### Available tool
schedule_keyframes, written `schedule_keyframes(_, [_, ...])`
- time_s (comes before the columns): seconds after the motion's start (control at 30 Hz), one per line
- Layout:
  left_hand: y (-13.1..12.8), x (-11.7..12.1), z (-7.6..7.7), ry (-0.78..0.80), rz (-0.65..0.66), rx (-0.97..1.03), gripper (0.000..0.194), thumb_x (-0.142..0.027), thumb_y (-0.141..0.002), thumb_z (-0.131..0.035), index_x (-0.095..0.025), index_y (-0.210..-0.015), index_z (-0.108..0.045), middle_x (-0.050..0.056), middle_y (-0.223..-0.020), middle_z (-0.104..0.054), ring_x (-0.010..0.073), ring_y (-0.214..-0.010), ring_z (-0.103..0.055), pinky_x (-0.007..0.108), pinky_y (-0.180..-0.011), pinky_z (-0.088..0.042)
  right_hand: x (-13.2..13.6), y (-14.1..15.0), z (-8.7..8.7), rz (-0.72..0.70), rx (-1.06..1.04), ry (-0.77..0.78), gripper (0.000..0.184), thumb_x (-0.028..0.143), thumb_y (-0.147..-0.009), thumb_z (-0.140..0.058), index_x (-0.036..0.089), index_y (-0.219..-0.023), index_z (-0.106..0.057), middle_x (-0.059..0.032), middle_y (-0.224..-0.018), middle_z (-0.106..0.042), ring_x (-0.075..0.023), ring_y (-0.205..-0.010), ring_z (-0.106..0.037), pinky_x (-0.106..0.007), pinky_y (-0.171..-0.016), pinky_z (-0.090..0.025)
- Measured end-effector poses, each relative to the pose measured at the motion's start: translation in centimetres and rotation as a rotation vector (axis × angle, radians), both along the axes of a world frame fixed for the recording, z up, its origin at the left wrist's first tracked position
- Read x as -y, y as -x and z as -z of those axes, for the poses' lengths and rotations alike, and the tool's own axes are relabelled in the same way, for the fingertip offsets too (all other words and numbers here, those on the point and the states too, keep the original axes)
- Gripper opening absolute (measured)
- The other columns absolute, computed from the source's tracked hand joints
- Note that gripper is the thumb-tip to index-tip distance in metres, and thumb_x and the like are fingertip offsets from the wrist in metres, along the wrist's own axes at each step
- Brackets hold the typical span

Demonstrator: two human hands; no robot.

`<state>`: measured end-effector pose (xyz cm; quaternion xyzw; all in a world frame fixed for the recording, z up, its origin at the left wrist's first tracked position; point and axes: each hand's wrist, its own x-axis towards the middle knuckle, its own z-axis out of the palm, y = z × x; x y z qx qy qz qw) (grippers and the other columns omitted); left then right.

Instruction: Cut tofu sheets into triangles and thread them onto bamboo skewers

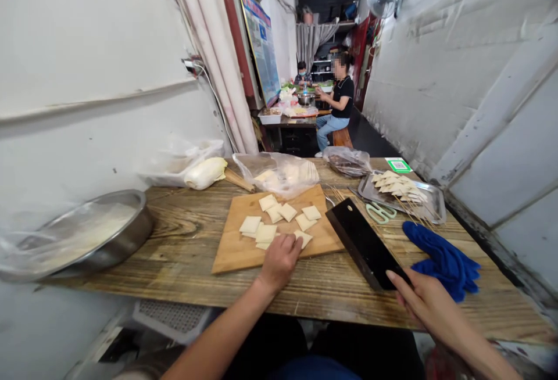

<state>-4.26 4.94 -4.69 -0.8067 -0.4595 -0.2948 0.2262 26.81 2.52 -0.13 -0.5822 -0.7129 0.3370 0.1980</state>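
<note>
My right hand (421, 298) grips a dark-bladed cleaver (364, 240), its blade slanting up and left past the board's right edge. My left hand (281, 264) rests at the front of a wooden cutting board (239, 258), fingers curled down on pale square slices (264, 245) that look like tofu sheet. What lies directly under those fingertips is hidden. More pale squares (288, 212) are scattered over the board, some overlapping. Beyond the cleaver lie green-handled scissors (381, 212) and thin wooden skewers (337, 194).
A metal tray (438, 203) holds skewered pale pieces (399, 185). A blue cloth (442, 258) lies at right. Plastic bags (279, 174) stand behind the board, and a large metal basin (139, 217) at left. Farther back, a person (342, 98) sits at another table.
</note>
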Motion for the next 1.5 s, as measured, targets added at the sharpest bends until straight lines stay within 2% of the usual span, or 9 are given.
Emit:
schedule_keyframes(0.13, [-0.4,2.2,2.2,0.027,-0.016,0.001,0.028,-0.011,-0.086,-0.039,-0.010,-0.112,-0.052,0.013,-0.094,-0.057,0.0200,-0.088,-0.051,0.034,-0.074,-0.048,-1.3,1.6,-1.7,-0.205,0.243,-0.167,0.040,0.044,-0.091,-0.029,0.020,-0.068,-0.051,-0.0017,-0.054,-0.058,-0.0157,-0.051,-0.057,-0.023,-0.049,-0.037])
schedule_keyframes(0.37, [-2.0,2.8,1.5,0.082,-0.039,0.025,0.025,-0.016,-0.087,-0.040,-0.014,-0.106,-0.056,0.012,-0.097,-0.060,0.0207,-0.090,-0.053,0.036,-0.074,-0.050,-3.5,4.5,-4.6,-0.410,0.477,-0.286,0.037,0.033,-0.092,-0.031,0.017,-0.073,-0.058,-0.0047,-0.064,-0.064,-0.0163,-0.057,-0.061,-0.024,-0.054,-0.036])
schedule_keyframes(0.53, [-2.5,2.9,2.0,0.092,-0.016,0.102,0.026,-0.014,-0.087,-0.038,-0.012,-0.106,-0.057,0.013,-0.100,-0.060,0.0219,-0.097,-0.052,0.039,-0.082,-0.050,-4.4,5.1,-6.0,-0.492,0.610,-0.251,0.034,0.032,-0.092,-0.034,0.017,-0.075,-0.060,-0.0059,-0.065,-0.066,-0.0176,-0.060,-0.063,-0.024,-0.054,-0.036])
schedule_keyframes(0.7, [-2.8,3.7,2.7,0.081,-0.009,0.129,0.029,-0.012,-0.086,-0.039,-0.009,-0.112,-0.053,0.015,-0.102,-0.060,0.0226,-0.100,-0.053,0.039,-0.085,-0.048,-5.4,4.3,-6.1,-0.560,0.624,-0.285,0.035,0.035,-0.092,-0.033,0.019,-0.075,-0.058,-0.0041,-0.064,-0.065,-0.0167,-0.061,-0.063,-0.024,-0.054,-0.036])
schedule_keyframes(0.87, [-4.5,2.8,1.8,0.169,-0.228,0.163,0.030,-0.026,-0.085,-0.047,-0.012,-0.111,-0.054,0.012,-0.091,-0.058,0.0205,-0.081,-0.055,0.036,-0.071,-0.049,-6.8,4.2,-6.9,-0.570,0.619,-0.331,0.035,0.036,-0.091,-0.034,0.019,-0.075,-0.059,-0.0038,-0.062,-0.064,-0.0163,-0.059,-0.062,-0.024,-0.053,-0.037])
schedule_keyframes(0.93, [-4.4,2.2,1.5,0.212,-0.271,0.130,0.026,-0.024,-0.086,-0.046,-0.014,-0.106,-0.057,0.011,-0.089,-0.057,0.0197,-0.078,-0.053,0.035,-0.067,-0.049,-7.1,4.3,-7.2,-0.569,0.622,-0.337,0.034,0.035,-0.091,-0.033,0.019,-0.076,-0.059,-0.0039,-0.062,-0.064,-0.0162,-0.058,-0.061,-0.024,-0.053,-0.037])
schedule_keyframes(1.03, [-3.2,1.9,1.6,0.221,-0.205,0.107,0.025,-0.017,-0.086,-0.042,-0.014,-0.105,-0.057,0.010,-0.087,-0.058,0.0199,-0.080,-0.053,0.036,-0.070,-0.049,-7.3,4.3,-7.2,-0.570,0.629,-0.326,0.035,0.035,-0.092,-0.032,0.019,-0.076,-0.059,-0.0039,-0.062,-0.063,-0.0162,-0.058,-0.061,-0.024,-0.054,-0.037])
schedule_keyframes(1.2, [-1.3,2.6,2.7,0.131,-0.047,0.178,0.033,-0.012,-0.087,-0.036,-0.011,-0.116,-0.051,0.015,-0.105,-0.056,0.0227,-0.101,-0.050,0.040,-0.083,-0.048,-7.5,4.1,-6.1,-0.577,0.576,-0.317,0.036,0.037,-0.092,-0.033,0.020,-0.074,-0.058,-0.0038,-0.062,-0.063,-0.0160,-0.059,-0.061,-0.024,-0.054,-0.037])
schedule_keyframes(1.5, [-1.2,2.9,3.3,0.127,-0.043,0.206,0.037,-0.010,-0.086,-0.035,-0.011,-0.121,-0.048,0.016,-0.109,-0.057,0.0242,-0.107,-0.049,0.042,-0.087,-0.049,-7.9,5.4,-6.6,-0.615,0.641,-0.285,0.035,0.037,-0.091,-0.035,0.019,-0.072,-0.058,-0.0046,-0.061,-0.064,-0.0159,-0.057,-0.061,-0.023,-0.052,-0.036])
